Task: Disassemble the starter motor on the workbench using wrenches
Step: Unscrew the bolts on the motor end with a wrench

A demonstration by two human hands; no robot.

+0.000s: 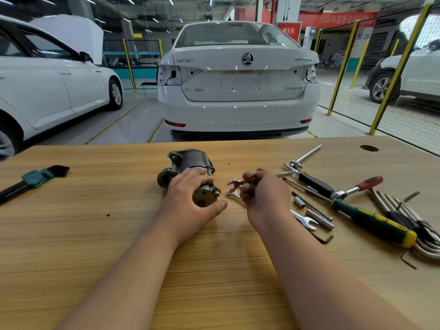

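Observation:
The grey metal starter motor lies on its side on the wooden workbench, its round end cap facing me. My left hand grips the motor's near end, fingers curled over the top and thumb under the cap. Just right of the motor, my right hand holds two small silver open-end wrenches, whose jaws stick out to the left, close to the end cap bolt.
A hex key set in a green holder lies at the left. To the right lie a green-yellow screwdriver, a red-handled ratchet, a black-handled tool, sockets, another wrench and long hex keys. White cars stand beyond the bench.

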